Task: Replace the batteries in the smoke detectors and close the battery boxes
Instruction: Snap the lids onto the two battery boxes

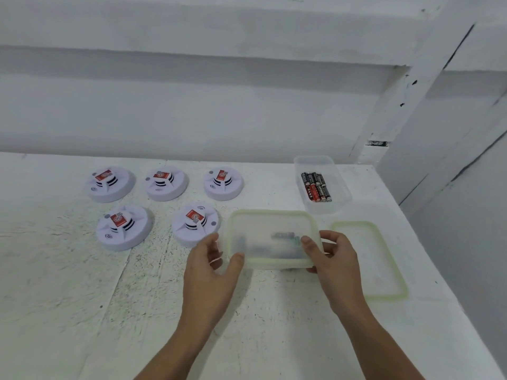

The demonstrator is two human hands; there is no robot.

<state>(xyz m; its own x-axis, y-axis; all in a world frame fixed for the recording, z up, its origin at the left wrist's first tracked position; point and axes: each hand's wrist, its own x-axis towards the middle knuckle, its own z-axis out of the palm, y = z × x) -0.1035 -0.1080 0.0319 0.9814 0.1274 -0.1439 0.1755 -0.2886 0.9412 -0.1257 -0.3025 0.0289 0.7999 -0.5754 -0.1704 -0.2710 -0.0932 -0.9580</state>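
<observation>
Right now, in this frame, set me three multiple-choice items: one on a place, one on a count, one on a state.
1. Where does the loose lid lie?
A) on the table, right of the held box
B) on a smoke detector
C) against the wall

2. How many smoke detectors are there?
A) three
B) five
C) seven

3. The far box with the batteries is:
A) lidded
B) open
C) tipped over

Answers: 1 A, it lies flat beside the box that the left hand and right hand hold; 2 B, three behind and two in front; 3 B, no lid covers it.
</observation>
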